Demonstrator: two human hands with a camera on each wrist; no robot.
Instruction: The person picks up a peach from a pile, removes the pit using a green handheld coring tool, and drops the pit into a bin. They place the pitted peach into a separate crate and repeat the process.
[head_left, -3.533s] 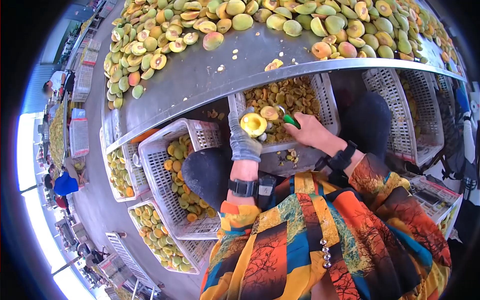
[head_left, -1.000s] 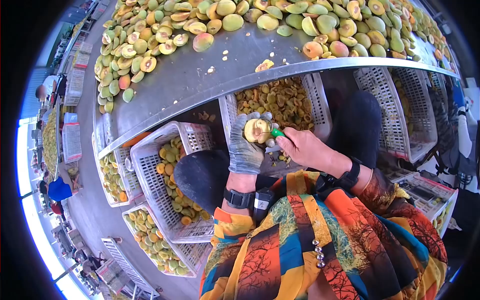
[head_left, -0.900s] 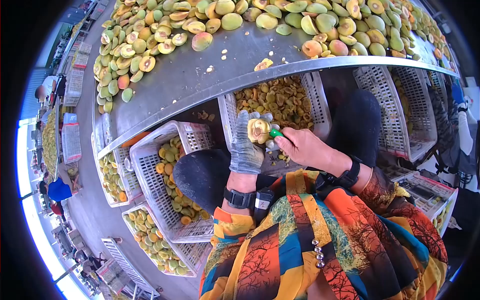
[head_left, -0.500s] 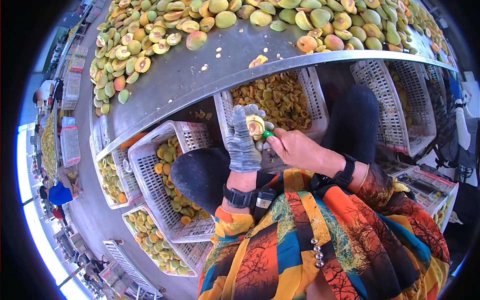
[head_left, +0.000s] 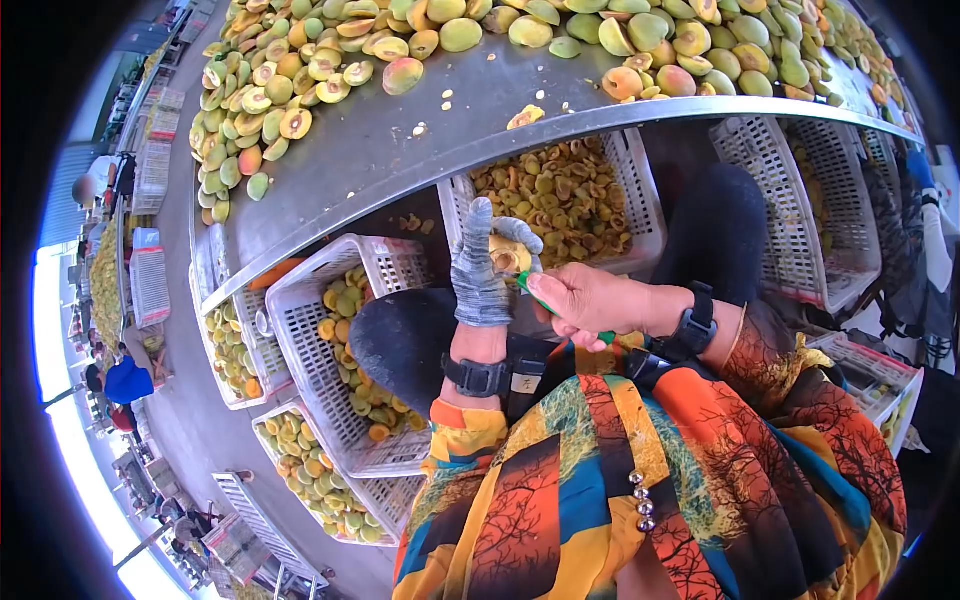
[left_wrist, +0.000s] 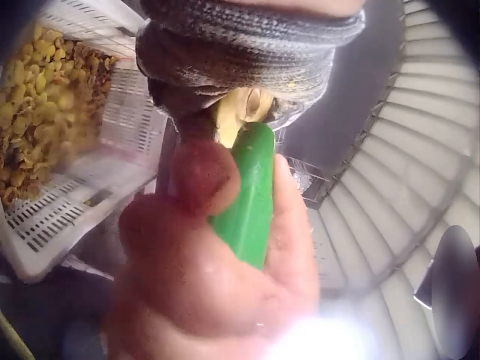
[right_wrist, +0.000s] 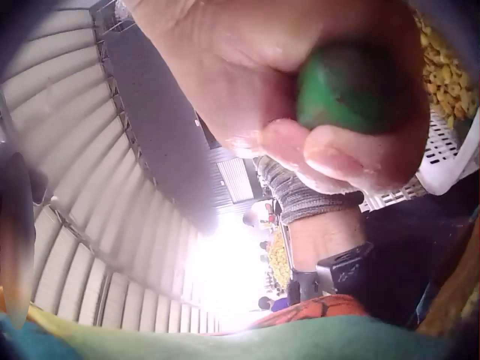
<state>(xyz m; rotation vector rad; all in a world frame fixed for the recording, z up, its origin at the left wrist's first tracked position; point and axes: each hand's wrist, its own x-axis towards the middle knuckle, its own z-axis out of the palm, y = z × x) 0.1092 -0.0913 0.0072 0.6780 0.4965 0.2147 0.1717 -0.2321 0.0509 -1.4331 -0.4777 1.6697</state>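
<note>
In the head view the gloved left hand (head_left: 482, 275) holds a cut yellow fruit piece (head_left: 508, 257), its fingers curled round the far side. The bare right hand (head_left: 600, 300) grips a green-handled tool (head_left: 607, 338), whose front end meets the fruit. From the left wrist view, the right hand (left_wrist: 217, 262) wraps the green handle (left_wrist: 251, 202) just below the gloved hand (left_wrist: 247, 67), and pale fruit flesh (left_wrist: 244, 109) shows between them. The right wrist view has the butt of the green handle (right_wrist: 341, 94) in the right fist (right_wrist: 300, 97); the tool's working end is hidden.
Fruit halves (head_left: 270, 100) are heaped on the metal table (head_left: 350, 150) ahead. Beneath its edge stands a crate (head_left: 645, 185) of cut pieces. More fruit crates (head_left: 320, 400) stand at the left, others (head_left: 775, 215) at the right. People (head_left: 128, 380) are in the left background.
Since half a second ago, the right hand has turned, exposing more of the green handle. The left hand still holds the fruit, tilted differently. Earlier the fruit's cut face showed more widely.
</note>
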